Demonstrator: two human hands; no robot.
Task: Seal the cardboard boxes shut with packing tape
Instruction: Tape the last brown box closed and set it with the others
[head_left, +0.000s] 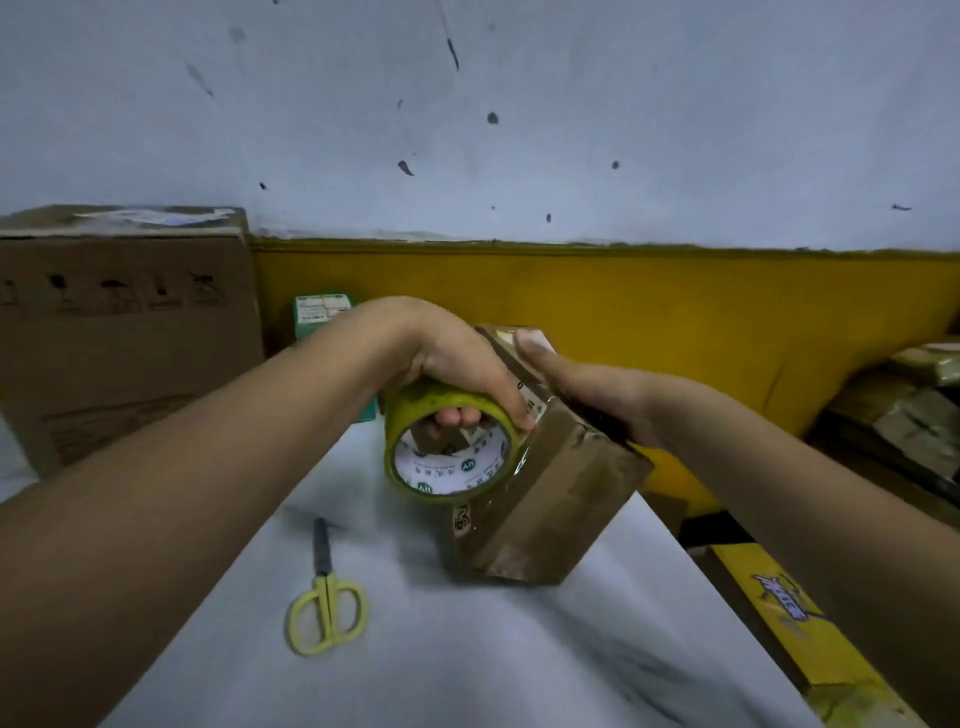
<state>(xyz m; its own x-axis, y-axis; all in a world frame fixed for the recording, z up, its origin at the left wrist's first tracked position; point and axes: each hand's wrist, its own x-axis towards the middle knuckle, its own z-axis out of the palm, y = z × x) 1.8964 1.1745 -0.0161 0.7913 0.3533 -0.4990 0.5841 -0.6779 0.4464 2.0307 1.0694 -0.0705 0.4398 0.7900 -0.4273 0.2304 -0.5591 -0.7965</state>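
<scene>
White table (467, 649), box (561, 499) tipped up against the roll (447, 452).
Left hand (447, 358) grips the roll, right hand (597, 395) clamps the box; best keep tape taut, pressed flat.

Dim, bluish light — soft and grainy throughout, wide-angle bending at the edges, faint glare on the tape roll (451, 447).

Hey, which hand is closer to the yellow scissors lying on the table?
Left. The left hand, gripping the tape roll, is beyond the scissors and slightly to their right. The right hand holds the small box farther right, past the roll.
</scene>
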